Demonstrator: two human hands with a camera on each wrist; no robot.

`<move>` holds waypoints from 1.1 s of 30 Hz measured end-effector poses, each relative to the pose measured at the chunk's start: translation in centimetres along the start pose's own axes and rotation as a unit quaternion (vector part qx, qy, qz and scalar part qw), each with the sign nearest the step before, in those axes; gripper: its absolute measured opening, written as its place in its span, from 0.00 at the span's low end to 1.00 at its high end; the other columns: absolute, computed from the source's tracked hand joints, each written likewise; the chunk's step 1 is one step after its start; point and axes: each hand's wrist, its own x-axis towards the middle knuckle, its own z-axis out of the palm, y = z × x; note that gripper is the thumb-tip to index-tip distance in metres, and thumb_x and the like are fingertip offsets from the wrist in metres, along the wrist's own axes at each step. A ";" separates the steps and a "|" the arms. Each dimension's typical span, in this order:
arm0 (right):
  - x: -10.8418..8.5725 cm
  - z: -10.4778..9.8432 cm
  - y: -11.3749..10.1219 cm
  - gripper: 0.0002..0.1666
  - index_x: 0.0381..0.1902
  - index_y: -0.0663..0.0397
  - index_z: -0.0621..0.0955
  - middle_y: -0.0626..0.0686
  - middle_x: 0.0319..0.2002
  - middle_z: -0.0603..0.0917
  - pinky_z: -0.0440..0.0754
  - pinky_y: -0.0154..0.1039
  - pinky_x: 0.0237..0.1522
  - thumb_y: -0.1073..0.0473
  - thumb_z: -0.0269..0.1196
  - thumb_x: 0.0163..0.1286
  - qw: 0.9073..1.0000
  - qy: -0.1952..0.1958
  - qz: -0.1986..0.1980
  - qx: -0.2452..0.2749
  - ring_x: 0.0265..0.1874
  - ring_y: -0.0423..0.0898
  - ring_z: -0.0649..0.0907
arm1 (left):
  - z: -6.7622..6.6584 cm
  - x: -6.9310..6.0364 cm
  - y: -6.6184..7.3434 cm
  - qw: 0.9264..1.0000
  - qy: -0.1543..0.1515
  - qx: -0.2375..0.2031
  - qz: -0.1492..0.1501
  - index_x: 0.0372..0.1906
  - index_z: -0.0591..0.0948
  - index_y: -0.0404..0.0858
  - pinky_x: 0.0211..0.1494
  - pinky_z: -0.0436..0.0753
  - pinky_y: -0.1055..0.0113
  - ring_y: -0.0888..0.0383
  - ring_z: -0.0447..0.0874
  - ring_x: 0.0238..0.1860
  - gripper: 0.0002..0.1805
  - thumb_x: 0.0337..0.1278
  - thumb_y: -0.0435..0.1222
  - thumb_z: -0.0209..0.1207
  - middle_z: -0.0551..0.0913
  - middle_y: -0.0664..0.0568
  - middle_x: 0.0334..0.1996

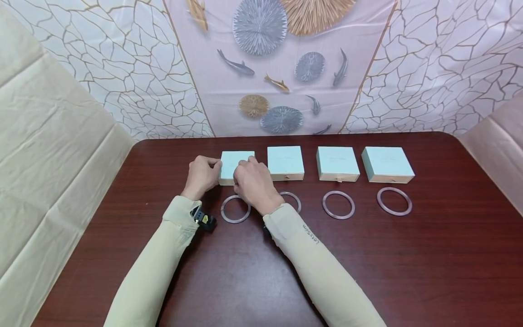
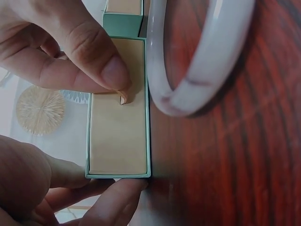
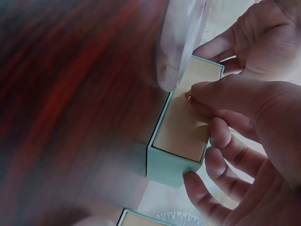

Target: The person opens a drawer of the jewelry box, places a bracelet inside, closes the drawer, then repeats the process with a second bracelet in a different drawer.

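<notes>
A pale mint drawer box (image 1: 232,159) with a beige front stands leftmost in a row. My left hand (image 1: 202,176) holds this box at its left end. From the front, my right hand (image 1: 255,184) pinches the small ribbon tab (image 2: 123,98) on the drawer face between thumb and finger. Its other fingers lie along the top and right end of the box in the right wrist view. The drawer front sits level with the sleeve's edge. A pale lilac bangle (image 1: 223,210) lies on the table just before this box, touched by neither hand.
Three more mint boxes, the second (image 1: 285,159), third (image 1: 337,159) and fourth (image 1: 387,160), continue the row rightward. Before them lie a bangle (image 1: 298,200) partly behind my right wrist, a third bangle (image 1: 353,206) and a fourth bangle (image 1: 379,200). A patterned cloth (image 1: 282,91) hangs behind the table.
</notes>
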 end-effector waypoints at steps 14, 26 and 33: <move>0.0 0.1 0.2 0.13 0.21 0.45 0.88 0.47 0.32 0.83 0.81 0.44 0.38 0.60 0.69 0.66 1.000 -0.010 0.005 0.013 0.37 0.49 0.78 | 0.0 0.1 -0.3 0.999 -0.014 -0.012 0.042 0.66 0.81 0.46 0.25 0.70 0.68 0.58 0.68 0.16 0.21 0.74 0.36 0.50 0.89 0.40 0.38; 0.0 0.3 0.1 0.15 0.17 0.46 0.86 0.47 0.30 0.83 0.79 0.45 0.36 0.63 0.68 0.64 0.999 -0.006 0.008 0.031 0.36 0.49 0.78 | 0.0 0.2 -0.3 0.999 -0.014 -0.030 0.019 0.65 0.81 0.48 0.23 0.73 0.70 0.62 0.72 0.13 0.20 0.74 0.37 0.51 0.88 0.40 0.31; 0.0 0.2 0.3 0.15 0.16 0.46 0.85 0.47 0.30 0.81 0.75 0.44 0.35 0.64 0.67 0.63 0.999 -0.006 0.007 0.036 0.35 0.48 0.77 | 0.0 0.2 -0.3 0.999 -0.020 -0.034 0.012 0.66 0.81 0.48 0.24 0.75 0.70 0.62 0.74 0.14 0.20 0.75 0.38 0.51 0.89 0.41 0.33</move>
